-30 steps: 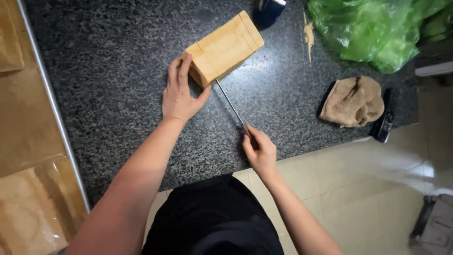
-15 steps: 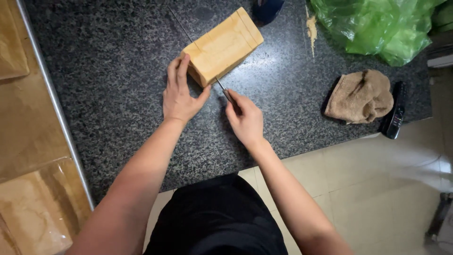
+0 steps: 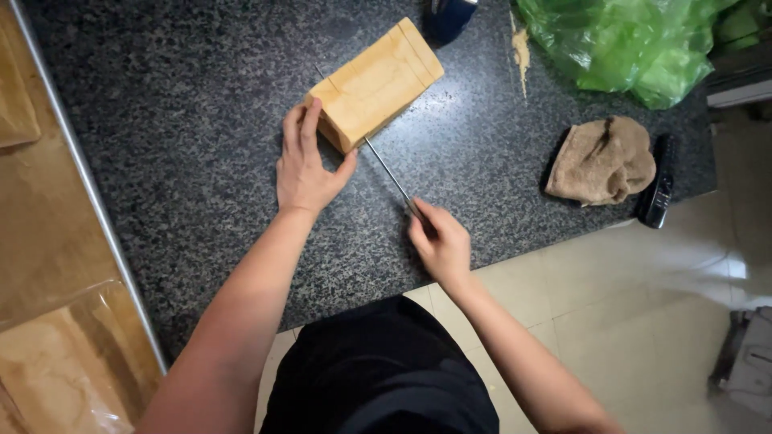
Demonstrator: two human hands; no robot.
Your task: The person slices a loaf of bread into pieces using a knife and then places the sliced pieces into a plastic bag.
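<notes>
Half a second ago the right hand [image 3: 441, 241] was up by the wooden block [image 3: 373, 84]; now it has slid back, and more of the thin metal rod [image 3: 388, 170] shows. Its fingers are clamped on the rod's near end. At the left edge lie brown plastic packets [image 3: 56, 366]. On the speckled dark tabletop [image 3: 177, 120], the left hand [image 3: 304, 165] presses the block with fingers apart. At right sit a tan cloth [image 3: 603, 161], a black remote [image 3: 658, 186] and a green bag [image 3: 635, 44].
</notes>
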